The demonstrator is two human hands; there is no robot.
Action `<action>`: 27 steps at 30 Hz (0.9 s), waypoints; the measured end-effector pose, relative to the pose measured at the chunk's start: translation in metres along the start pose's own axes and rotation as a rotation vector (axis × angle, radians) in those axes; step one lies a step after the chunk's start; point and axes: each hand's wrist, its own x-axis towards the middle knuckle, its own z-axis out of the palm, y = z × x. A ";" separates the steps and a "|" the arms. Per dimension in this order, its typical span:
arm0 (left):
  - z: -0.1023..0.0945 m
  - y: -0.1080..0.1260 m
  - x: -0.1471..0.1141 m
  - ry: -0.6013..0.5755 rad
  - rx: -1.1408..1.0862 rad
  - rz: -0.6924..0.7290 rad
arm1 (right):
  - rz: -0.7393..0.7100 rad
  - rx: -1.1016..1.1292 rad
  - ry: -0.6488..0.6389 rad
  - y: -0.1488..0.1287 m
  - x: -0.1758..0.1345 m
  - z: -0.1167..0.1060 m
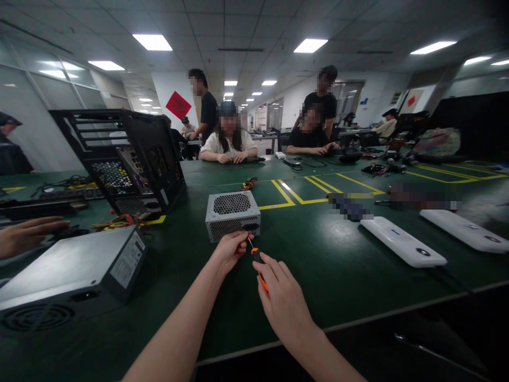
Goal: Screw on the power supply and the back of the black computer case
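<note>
Lit from overhead by rectangular ceiling panels (152,42), burnt to near white. Dim elsewhere, greyish, muted in colour. Mirrored in the glass partition (55,98) at left. Glossed with soft, pale glare on the green tabletop (338,297), left of the white devices (401,241), and glinting on yellow tape (289,191). Paler on top than on the near face of the grey perforated box (233,215). Sunk to near black below the table edge and at upper right. Stretched toward the margins, wide-angle fashion. Soft in the distance; hazy at far right. Pixelated over heads (228,112).
</note>
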 end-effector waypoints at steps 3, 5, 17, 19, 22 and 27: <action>0.001 0.000 0.000 -0.003 0.005 0.013 | -0.010 -0.047 -0.017 -0.001 0.002 -0.002; 0.001 0.000 -0.001 -0.002 0.003 0.012 | -0.014 -0.046 -0.024 -0.002 0.003 -0.002; 0.003 -0.001 0.002 0.033 0.009 0.008 | 0.095 0.087 -0.039 0.000 0.007 -0.001; 0.003 0.000 0.002 0.043 0.005 0.007 | 0.078 0.094 -0.018 -0.001 0.005 -0.001; 0.001 0.000 0.003 0.036 -0.007 0.003 | 0.022 0.101 0.016 -0.004 0.005 0.000; 0.000 -0.002 0.004 0.021 0.000 0.011 | 0.078 0.071 -0.023 -0.005 0.009 -0.001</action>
